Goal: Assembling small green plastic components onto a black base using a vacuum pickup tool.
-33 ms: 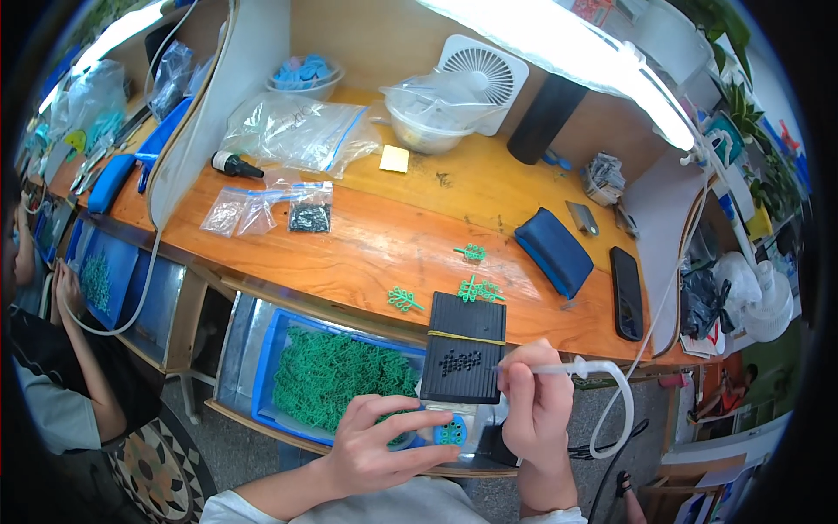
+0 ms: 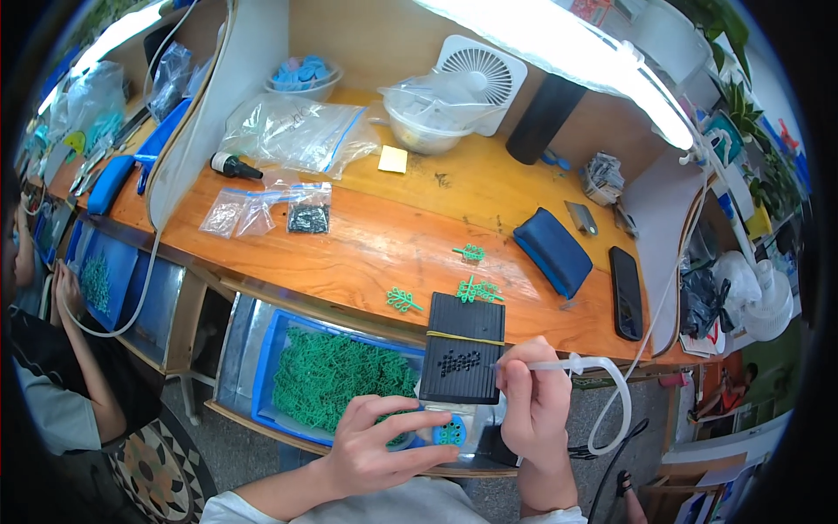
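Two fingers of my left hand (image 2: 375,445) hold a small blue piece with holes (image 2: 449,430) by its upper and lower edges. Small green and dark spots show on its face. In my right hand (image 2: 534,406) is a slim clear pen-like tool (image 2: 546,365), pinched between thumb and fingers, with a white hose (image 2: 624,393) running from its back end. Its tip points left, at the right edge of a black grooved board (image 2: 476,317). A yellow rubber band (image 2: 463,337) spans that board, and small black beads (image 2: 458,363) lie in its grooves.
A blue tray (image 2: 264,371) full of green branch-shaped pieces (image 2: 340,375) sits in the drawer at left. Several loose green branches (image 2: 478,289) lie behind the board. A dark blue pouch (image 2: 553,253) and a phone (image 2: 625,293) are at right. Small bags (image 2: 309,218) lie further back.
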`<state>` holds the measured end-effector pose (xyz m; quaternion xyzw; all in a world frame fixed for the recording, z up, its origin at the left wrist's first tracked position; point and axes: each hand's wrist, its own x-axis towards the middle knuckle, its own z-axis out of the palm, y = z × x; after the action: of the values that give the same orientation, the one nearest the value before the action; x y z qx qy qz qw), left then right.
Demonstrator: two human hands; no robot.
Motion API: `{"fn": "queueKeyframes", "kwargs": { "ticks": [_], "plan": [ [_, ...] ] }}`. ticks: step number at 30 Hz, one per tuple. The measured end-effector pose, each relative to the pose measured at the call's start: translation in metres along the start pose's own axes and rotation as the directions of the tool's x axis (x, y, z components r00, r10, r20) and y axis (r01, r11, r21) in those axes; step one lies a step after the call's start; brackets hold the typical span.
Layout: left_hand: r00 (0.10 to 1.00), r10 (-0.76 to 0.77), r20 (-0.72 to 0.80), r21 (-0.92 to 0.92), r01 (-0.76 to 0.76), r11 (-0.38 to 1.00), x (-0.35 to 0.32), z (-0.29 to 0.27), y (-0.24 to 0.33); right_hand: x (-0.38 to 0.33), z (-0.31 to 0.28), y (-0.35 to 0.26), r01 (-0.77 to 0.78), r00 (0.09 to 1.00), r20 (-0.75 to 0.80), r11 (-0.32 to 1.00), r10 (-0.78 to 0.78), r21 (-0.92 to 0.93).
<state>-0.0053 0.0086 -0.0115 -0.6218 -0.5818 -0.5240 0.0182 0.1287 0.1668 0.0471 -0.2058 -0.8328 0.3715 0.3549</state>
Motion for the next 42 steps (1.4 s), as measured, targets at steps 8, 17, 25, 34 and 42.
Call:
{"fn": "queueKeyframes", "kwargs": {
  "ticks": [8, 17, 25, 34, 42],
  "plan": [
    [1.000, -0.023, 0.013, -0.015, 0.023, 1.000, 0.002, -0.002, -0.001, 0.008, -0.001, -0.004, 0.002, 0.998, 0.057, 0.998, 0.001, -0.063],
    [1.000, -0.009, -0.022, -0.023, 0.008, 1.000, 0.002, 0.003, -0.004, -0.015, 0.000, -0.019, 0.055, 0.941, 0.308, 0.959, -0.143, 0.278],
    [1.000, -0.009, -0.012, 0.001, 0.009, 1.000, 0.000, 0.001, -0.005, -0.016, 0.004, -0.022, 0.074, 0.931, 0.332, 0.969, -0.152, 0.237],
    [1.000, -0.004, -0.003, -0.038, 0.004, 0.999, 0.001, 0.002, -0.006, -0.014, 0.002, -0.024, 0.236, 0.885, 0.402, 0.971, -0.233, 0.042],
    [1.000, -0.009, -0.006, 0.010, 0.009, 1.000, 0.000, -0.001, -0.007, -0.007, 0.011, -0.024, 0.333, 0.854, 0.400, 0.940, -0.334, 0.073]
  ]
}}
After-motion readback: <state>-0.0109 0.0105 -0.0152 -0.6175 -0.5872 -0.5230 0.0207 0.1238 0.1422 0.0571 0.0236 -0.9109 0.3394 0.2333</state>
